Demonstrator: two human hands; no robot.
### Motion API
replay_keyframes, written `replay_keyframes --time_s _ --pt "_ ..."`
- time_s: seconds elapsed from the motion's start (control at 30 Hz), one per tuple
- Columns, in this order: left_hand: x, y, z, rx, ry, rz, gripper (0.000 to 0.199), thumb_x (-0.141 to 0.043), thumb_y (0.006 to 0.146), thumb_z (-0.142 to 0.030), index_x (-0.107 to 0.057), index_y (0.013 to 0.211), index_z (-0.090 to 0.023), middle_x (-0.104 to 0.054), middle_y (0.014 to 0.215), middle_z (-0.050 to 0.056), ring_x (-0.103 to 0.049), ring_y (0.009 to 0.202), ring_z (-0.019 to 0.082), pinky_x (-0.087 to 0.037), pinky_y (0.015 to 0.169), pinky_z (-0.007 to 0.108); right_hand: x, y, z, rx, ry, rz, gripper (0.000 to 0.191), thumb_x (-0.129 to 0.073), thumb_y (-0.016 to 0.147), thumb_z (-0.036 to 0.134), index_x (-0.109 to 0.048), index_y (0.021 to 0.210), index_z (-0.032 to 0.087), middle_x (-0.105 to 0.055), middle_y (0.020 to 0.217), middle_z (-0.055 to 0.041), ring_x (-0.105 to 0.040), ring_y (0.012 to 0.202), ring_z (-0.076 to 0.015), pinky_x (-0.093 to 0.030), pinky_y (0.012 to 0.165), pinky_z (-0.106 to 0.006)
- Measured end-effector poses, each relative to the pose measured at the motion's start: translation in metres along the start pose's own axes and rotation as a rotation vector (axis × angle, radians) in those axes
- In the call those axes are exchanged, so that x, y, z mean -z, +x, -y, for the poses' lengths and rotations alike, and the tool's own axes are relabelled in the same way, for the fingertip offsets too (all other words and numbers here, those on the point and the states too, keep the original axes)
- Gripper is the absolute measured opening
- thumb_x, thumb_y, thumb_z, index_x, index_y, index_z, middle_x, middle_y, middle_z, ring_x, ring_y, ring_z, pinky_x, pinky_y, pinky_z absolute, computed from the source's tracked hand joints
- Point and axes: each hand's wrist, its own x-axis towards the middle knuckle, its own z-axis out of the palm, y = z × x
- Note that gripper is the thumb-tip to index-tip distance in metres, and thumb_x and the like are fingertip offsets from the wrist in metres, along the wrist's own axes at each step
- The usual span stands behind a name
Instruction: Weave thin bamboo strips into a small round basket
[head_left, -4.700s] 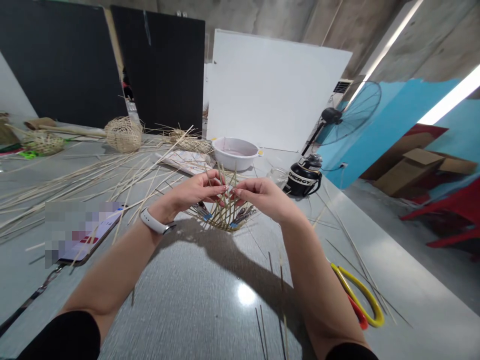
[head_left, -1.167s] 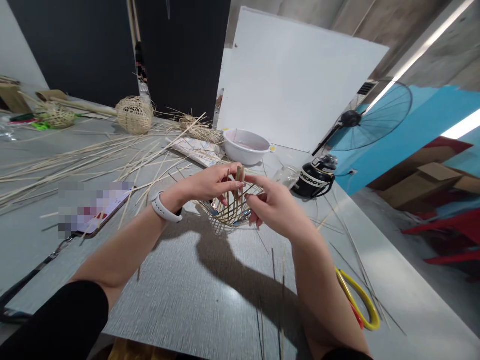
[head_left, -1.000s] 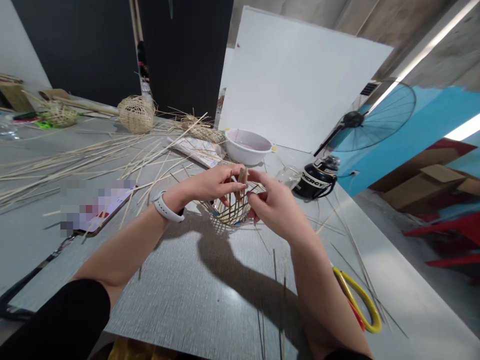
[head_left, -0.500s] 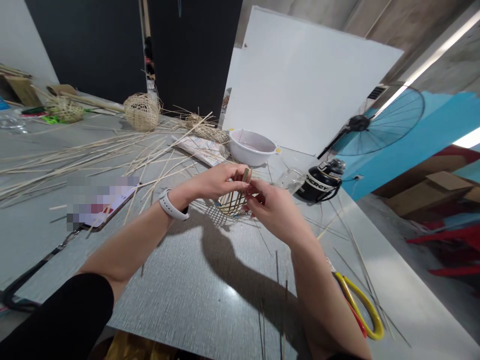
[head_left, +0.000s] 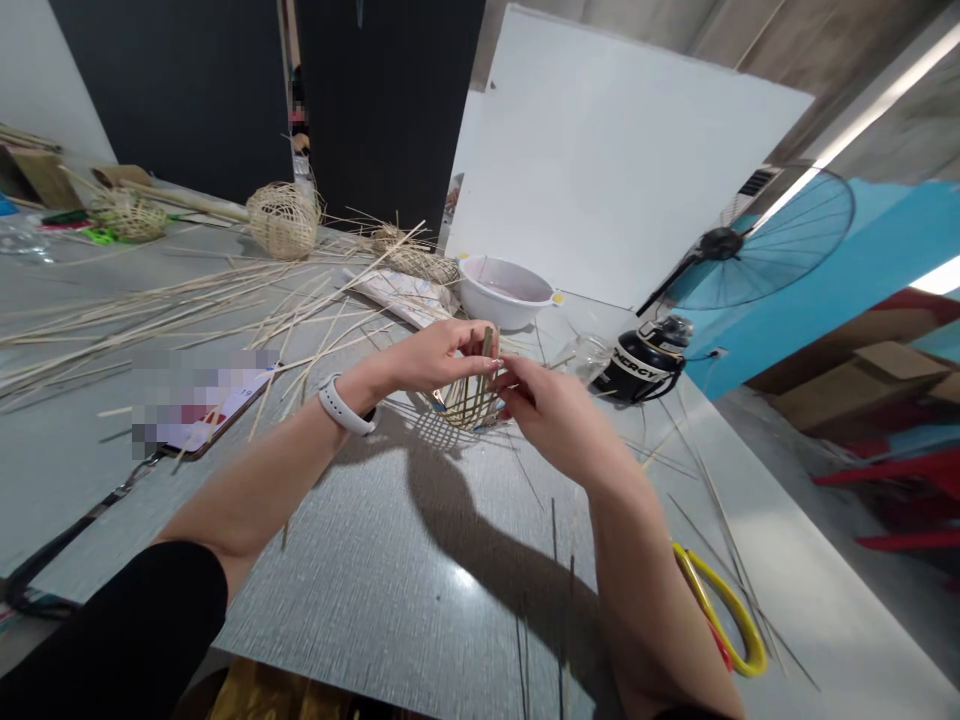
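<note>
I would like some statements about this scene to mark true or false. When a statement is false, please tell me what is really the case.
1. A white band is on the left hand's wrist. True.
2. The scissors lie beside the phone. False: they lie on the right side of the table, and the phone is on the left side.
3. The white bowl stands on the floor. False: it stands on the table.
4. The right hand and the left hand are both at the bamboo weave. True.

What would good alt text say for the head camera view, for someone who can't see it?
A person's left hand and right hand work at the upright strips of a small, unfinished woven basket at a grey table. Loose pale strips lie to the left, a white bowl beyond, and yellow-handled scissors to the right.
</note>
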Motion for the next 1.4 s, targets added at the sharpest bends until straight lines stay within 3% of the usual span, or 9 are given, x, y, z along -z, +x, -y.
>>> replay_keyframes --time_s 0.2,0.43,0.83,0.97,1.03,1.1,1.17,1.23,1.4 --pt "0.0 0.003 0.008 0.017 -0.22 -0.053 0.018 -0.061 0.089 -0.031 -0.057 0.084 -0.015 -0.058 0.078 0.001 -0.054 0.072 0.012 -0.045 0.072 0.028 0.001 0.001 -0.002 0.064 -0.11 -0.084 0.029 -0.042 0.084 0.005 -0.066 0.095 0.015 -0.072 0.091 -0.0091 -0.061 0.076 -0.0178 -0.041 0.068 -0.029" --pt "-0.003 0.004 0.002 0.042 -0.277 -0.053 0.022 -0.066 0.087 -0.033 -0.055 0.082 -0.014 -0.058 0.074 0.0 -0.057 0.068 0.011 -0.049 0.068 0.027 0.007 -0.001 0.006 0.021 0.022 -0.054 0.014 -0.054 0.082 0.019 -0.067 0.077 0.017 -0.06 0.068 -0.0014 -0.047 0.058 -0.0118 -0.034 0.058 -0.027" --pt "-0.008 0.004 0.01 0.091 -0.326 -0.091 0.028 -0.068 0.085 -0.038 -0.058 0.094 -0.013 -0.066 0.082 0.004 -0.065 0.076 0.014 -0.055 0.074 0.03 0.004 0.01 -0.018 -0.065 0.272 -0.044 0.027 -0.065 0.083 0.036 -0.066 0.066 0.015 -0.041 0.055 0.0042 -0.03 0.053 -0.0087 -0.022 0.051 -0.026" --pt "-0.008 0.005 0.009 0.027 -0.018 -0.299 0.059 -0.07 0.084 -0.038 -0.045 0.133 -0.016 -0.064 0.12 0.015 -0.063 0.113 0.026 -0.052 0.094 0.044 0.006 0.011 -0.021 -0.117 0.335 -0.042 0.027 -0.066 0.081 0.038 -0.069 0.071 0.014 -0.043 0.054 0.0039 -0.031 0.052 -0.0083 -0.021 0.049 -0.026" --pt "-0.01 0.003 -0.001 -0.087 0.288 -0.423 0.061 -0.067 0.087 -0.035 -0.042 0.141 -0.022 -0.052 0.143 0.016 -0.045 0.137 0.031 -0.036 0.112 0.053 0.006 0.012 -0.023 -0.118 0.342 -0.017 0.027 -0.066 0.081 0.038 -0.068 0.071 0.014 -0.045 0.055 0.0032 -0.032 0.052 -0.0086 -0.023 0.049 -0.026" --pt "-0.014 0.0 -0.014 -0.204 0.575 -0.385 0.048 -0.059 0.092 -0.03 -0.048 0.138 -0.028 -0.044 0.153 0.009 -0.027 0.149 0.03 -0.013 0.122 0.058 0.005 0.013 -0.026 -0.088 0.344 0.026 0.027 -0.066 0.081 0.039 -0.067 0.068 0.014 -0.049 0.056 0.0022 -0.036 0.054 -0.0092 -0.026 0.051 -0.026" --pt "-0.019 -0.004 -0.024 -0.314 0.78 -0.239 0.035 -0.05 0.097 -0.025 -0.056 0.132 -0.028 -0.051 0.15 0.005 -0.025 0.15 0.028 0.007 0.122 0.06 0.003 0.014 -0.028 -0.04 0.344 0.047 0.027 -0.067 0.079 0.038 -0.066 0.066 0.015 -0.055 0.06 0.0004 -0.042 0.057 -0.0107 -0.031 0.054 -0.027" --pt "-0.024 -0.006 -0.025 -0.347 0.886 -0.14 0.035 -0.04 0.1 -0.02 -0.059 0.129 -0.025 -0.068 0.128 0.005 -0.04 0.143 0.025 0.019 0.118 0.061 0.001 0.015 -0.029 -0.024 0.343 0.06 0.024 -0.068 0.078 0.036 -0.067 0.066 0.015 -0.06 0.065 -0.0015 -0.048 0.062 -0.0126 -0.036 0.058 -0.028" --pt "-0.021 -0.006 -0.014 -0.193 0.897 -0.039 0.027 -0.045 0.099 -0.03 -0.068 0.112 -0.022 -0.075 0.099 0.005 -0.064 0.108 0.022 0.009 0.119 0.062 -0.001 0.015 -0.029 -0.048 0.378 0.123 0.02 -0.068 0.078 0.036 -0.071 0.077 0.016 -0.064 0.068 -0.0014 -0.051 0.064 -0.0129 -0.038 0.061 -0.028"
